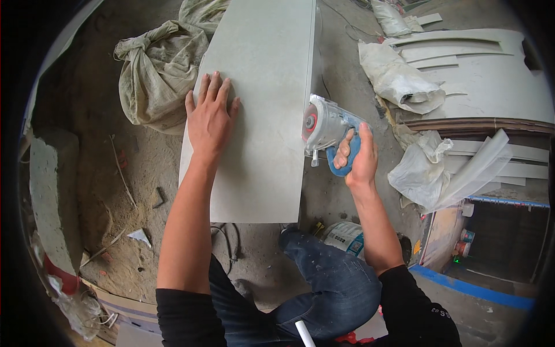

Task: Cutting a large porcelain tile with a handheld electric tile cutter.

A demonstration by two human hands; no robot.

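Note:
A long, pale grey tile (263,162) runs away from me through the middle of the view. My left hand (211,118) lies flat near its left edge, fingers spread. Beside the tile's right edge, my right hand (359,155) is wrapped round the blue handle of a handheld tile cutter (332,118). The cutter's silver body and round red disc face the tile, with the disc at or close against that edge. Whether it touches or spins I cannot tell.
A knotted cloth sack (153,78) lies beyond the tile on the left. Right of me are white plastic bags (399,78) and stacked tile pieces (480,69). A bucket (345,237) lies by my knee; a black cable (234,243) loops under the tile's near end.

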